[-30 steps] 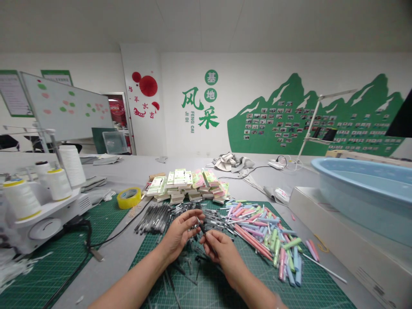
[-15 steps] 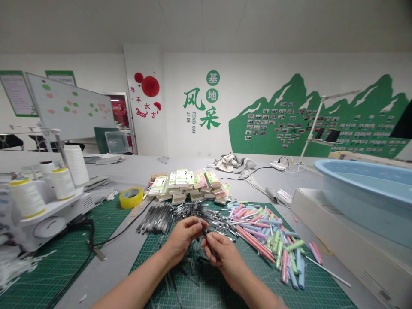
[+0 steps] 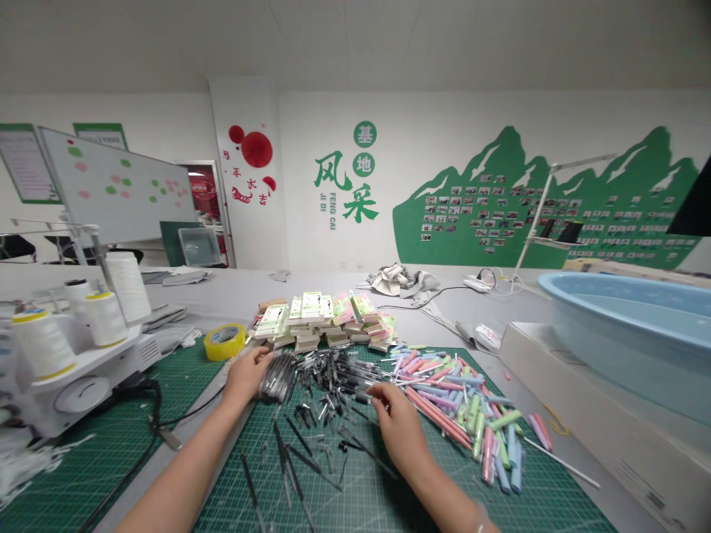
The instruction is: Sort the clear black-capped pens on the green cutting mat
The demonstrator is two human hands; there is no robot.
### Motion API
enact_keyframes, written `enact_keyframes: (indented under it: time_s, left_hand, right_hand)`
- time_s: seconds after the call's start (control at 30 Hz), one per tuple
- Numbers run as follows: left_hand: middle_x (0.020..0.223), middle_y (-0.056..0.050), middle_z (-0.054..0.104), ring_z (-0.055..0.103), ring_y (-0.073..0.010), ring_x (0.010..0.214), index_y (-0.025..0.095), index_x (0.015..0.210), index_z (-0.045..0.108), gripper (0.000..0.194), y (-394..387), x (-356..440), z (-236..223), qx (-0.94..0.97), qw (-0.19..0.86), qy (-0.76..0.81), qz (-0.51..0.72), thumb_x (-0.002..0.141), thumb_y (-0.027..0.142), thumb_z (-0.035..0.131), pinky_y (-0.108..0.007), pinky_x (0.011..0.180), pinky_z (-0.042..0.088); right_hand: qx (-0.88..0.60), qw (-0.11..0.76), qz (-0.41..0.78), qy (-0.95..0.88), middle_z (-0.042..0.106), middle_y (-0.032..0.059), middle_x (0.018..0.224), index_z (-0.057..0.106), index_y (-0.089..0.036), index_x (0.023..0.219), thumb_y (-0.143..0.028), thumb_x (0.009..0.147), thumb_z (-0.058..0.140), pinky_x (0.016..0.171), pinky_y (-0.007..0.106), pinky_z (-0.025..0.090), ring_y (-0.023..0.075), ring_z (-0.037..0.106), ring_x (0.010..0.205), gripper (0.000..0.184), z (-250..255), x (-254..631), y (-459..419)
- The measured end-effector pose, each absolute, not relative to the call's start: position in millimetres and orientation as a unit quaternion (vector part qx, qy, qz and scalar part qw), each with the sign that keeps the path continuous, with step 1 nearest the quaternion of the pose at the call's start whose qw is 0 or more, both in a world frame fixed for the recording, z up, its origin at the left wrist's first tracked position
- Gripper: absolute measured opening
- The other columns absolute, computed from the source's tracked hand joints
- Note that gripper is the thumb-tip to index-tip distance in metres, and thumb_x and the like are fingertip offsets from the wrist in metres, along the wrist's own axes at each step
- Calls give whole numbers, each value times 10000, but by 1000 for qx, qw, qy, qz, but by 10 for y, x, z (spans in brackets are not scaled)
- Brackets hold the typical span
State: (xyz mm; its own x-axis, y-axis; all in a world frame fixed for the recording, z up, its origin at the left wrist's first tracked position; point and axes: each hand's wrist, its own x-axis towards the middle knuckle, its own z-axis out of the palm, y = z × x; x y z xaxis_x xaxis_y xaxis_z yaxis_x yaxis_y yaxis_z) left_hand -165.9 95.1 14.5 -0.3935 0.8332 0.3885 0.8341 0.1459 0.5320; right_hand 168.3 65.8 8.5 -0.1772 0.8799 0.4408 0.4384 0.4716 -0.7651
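Observation:
My left hand (image 3: 245, 379) rests at the left end of a row of clear-barrelled black pens (image 3: 278, 377), fingers loosely stretched over them, partly covering the row. My right hand (image 3: 395, 420) is at the right end of a heap of black pen parts (image 3: 338, 370), its fingers curved and apart from the thumb; nothing held shows. Several loose dark pen tubes (image 3: 297, 477) and small black caps (image 3: 347, 446) lie on the green cutting mat (image 3: 355, 503) between my forearms.
Pastel pen barrels (image 3: 478, 422) are heaped on the right. Small boxes (image 3: 316, 314) are stacked behind. Yellow tape (image 3: 224, 342) and a sewing machine (image 3: 94, 385) stand left. A blue basin (image 3: 627, 318) sits on a white carton (image 3: 578, 414).
My hands were together over the mat, pinching a dark pen piece. They have parted: the left moved left to the pen row, the right slightly right and up to the black heap.

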Motion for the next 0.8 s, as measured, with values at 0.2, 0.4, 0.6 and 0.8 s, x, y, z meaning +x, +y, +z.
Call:
enact_keyframes:
  time_s: [0.2,0.4,0.6,0.8]
  left_hand:
    - [957,-90,695,606,-257,921,179,943,688,310,998,-1867,-66,-562,34,-777,-283,787,364,494,-315,804,416]
    - [930,-67,692,605,-233,893,204,917,688,266,1034,-1824,-110,-575,41,-775,-257,789,330,491,-301,792,413]
    - [927,-70,672,590,-230,895,199,909,670,259,972,-1769,-17,-585,55,-767,-257,805,330,472,-303,790,407]
    - [849,-30,650,574,-177,782,203,834,654,177,809,-1504,354,-716,-12,-643,-272,767,295,519,-252,705,407]
  right_hand:
    - [-489,348,100,-794,598,73,948,619,-199,923,-79,775,437,817,291,388,216,532,926,263,61,1721,645]
    - [-512,289,36,-808,587,79,967,627,-206,973,-59,785,435,822,277,370,214,515,940,306,-6,1753,709]
    - [-521,252,1,-815,578,76,952,618,-204,937,-85,812,440,781,270,365,208,504,915,247,-24,1745,735]
    - [-532,220,-39,-817,585,72,938,598,-200,873,-83,815,447,767,285,347,212,495,902,200,-75,1741,769]
